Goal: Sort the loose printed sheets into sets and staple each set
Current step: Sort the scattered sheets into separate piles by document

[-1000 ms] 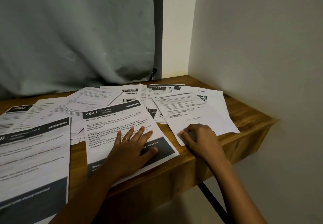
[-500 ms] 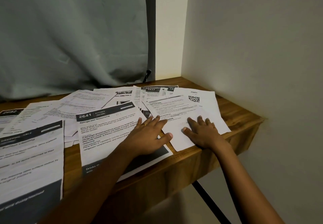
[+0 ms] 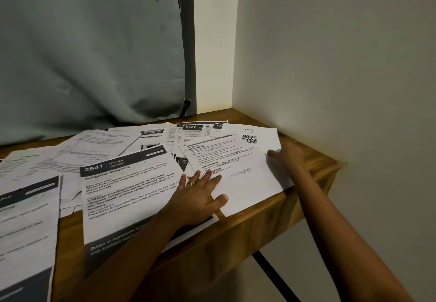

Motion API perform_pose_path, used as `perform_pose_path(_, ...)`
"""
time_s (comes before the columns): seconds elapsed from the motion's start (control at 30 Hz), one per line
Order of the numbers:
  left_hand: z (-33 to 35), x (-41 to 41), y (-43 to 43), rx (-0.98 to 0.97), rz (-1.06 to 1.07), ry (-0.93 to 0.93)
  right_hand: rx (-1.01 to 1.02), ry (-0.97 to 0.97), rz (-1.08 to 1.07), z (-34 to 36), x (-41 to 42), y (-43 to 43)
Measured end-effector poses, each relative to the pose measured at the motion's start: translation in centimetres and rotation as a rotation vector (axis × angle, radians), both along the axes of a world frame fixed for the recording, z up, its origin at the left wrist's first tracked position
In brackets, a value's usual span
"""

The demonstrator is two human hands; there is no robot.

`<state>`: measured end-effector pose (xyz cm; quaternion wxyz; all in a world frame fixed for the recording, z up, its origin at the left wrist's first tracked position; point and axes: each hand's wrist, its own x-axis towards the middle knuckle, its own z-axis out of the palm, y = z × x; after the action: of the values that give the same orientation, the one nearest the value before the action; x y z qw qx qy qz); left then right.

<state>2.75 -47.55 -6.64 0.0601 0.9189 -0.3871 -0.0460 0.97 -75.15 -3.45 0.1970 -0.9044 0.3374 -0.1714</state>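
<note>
The left hand (image 3: 198, 198) lay flat with its fingers spread, a ring (image 3: 191, 184) on one of them, pressing across the right margin of the sheet headed 2641 (image 3: 132, 183) and the left margin of a pale text sheet (image 3: 236, 167) beside it. The right hand (image 3: 286, 154) sat at that pale sheet's far right edge, thumb on the paper; whether its fingers pinched the edge from below I could not tell. In the head view, the only one, the loose sheets were strewn in an overlapping fan across the wooden desk (image 3: 313, 167), from a large dark-banded page (image 3: 26, 219) at the near left to a QR-code page (image 3: 250, 136) at the far right by the wall (image 3: 342, 66), with a sheet headed 2437 (image 3: 191, 128) between them at the back, below the curtain (image 3: 82, 54). By my judgement the sorting had barely begun: no squared-up set showed, no staple, and no stapler in sight, so nearly everything was left to do. Counted: two hands, one ring, one QR page, and roughly ten sheets or more; the overlaps hid the exact number.
</note>
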Motion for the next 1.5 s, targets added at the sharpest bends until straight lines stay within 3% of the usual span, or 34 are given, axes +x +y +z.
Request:
perform_pose_path(0.1,-0.1,0.1,-0.1,-0.007,0.016,-0.003,0.005,0.036,0.001,0.3,1.1,-0.6)
perform_pose_path(0.2,-0.2,0.1,-0.2,-0.016,0.014,-0.010,0.150,0.089,-0.070,0.9,2.0,-1.2)
perform_pose_path(0.3,-0.4,0.2,-0.1,-0.015,0.015,-0.018,0.213,0.029,-0.112,0.9,2.7,-2.1)
perform_pose_path(0.57,-0.3,0.1,0.0,-0.013,0.012,-0.007,0.188,-0.413,-0.196,2.0,2.6,-2.5)
perform_pose_path(0.8,-0.1,0.1,0.0,-0.021,0.004,-0.001,0.013,-0.860,-0.055,10.3,0.2,-2.7)
perform_pose_path(0.97,0.2,-0.4,0.2,-0.059,0.011,0.006,0.012,-1.007,-0.045,15.5,-1.8,-3.9)
perform_pose_path(1.1,0.1,-0.7,0.3,-0.160,0.037,0.011,0.161,-0.843,-0.009,15.8,-2.3,-4.8)
perform_pose_path(1.17,0.4,-1.1,0.3,-0.365,0.094,0.020,0.244,-0.728,0.059,14.1,-2.2,-4.4)
perform_pose_path(1.3,1.5,-1.3,0.3,-0.796,0.215,0.056,0.150,-0.459,0.106,8.9,-2.1,-2.2)
perform_pose_path(1.4,1.3,-0.8,0.6,-0.780,0.157,-0.013,0.144,-0.321,0.169,4.5,-1.3,-0.9)
perform_pose_path(1.5,0.9,-0.5,0.8,-0.546,0.107,-0.024,0.131,-0.202,0.214,1.1,-0.5,-0.3)
